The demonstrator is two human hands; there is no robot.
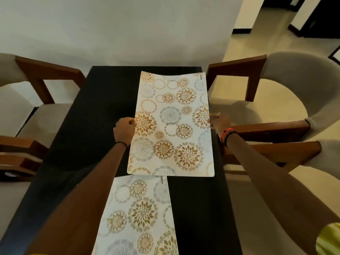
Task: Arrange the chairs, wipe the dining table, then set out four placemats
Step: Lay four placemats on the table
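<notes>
A cream placemat (pixel 172 126) printed with gold and grey flower circles hangs over the far right part of the black dining table (pixel 95 111). My left hand (pixel 124 128) pinches its left edge and my right hand (pixel 219 122) pinches its right edge. Its near end overlaps a second placemat (pixel 139 214) of the same print, which lies flat on the near middle of the table. I cannot tell whether the held mat touches the tabletop.
Wooden chairs with pale cushions stand on both sides: one at the far left (pixel 42 85), one at the near left (pixel 18 159), one at the far right (pixel 266 92), one at the near right (pixel 276 155). A white wall (pixel 117 30) closes the table's far end. Tiled floor (pixel 261 28) opens at the upper right.
</notes>
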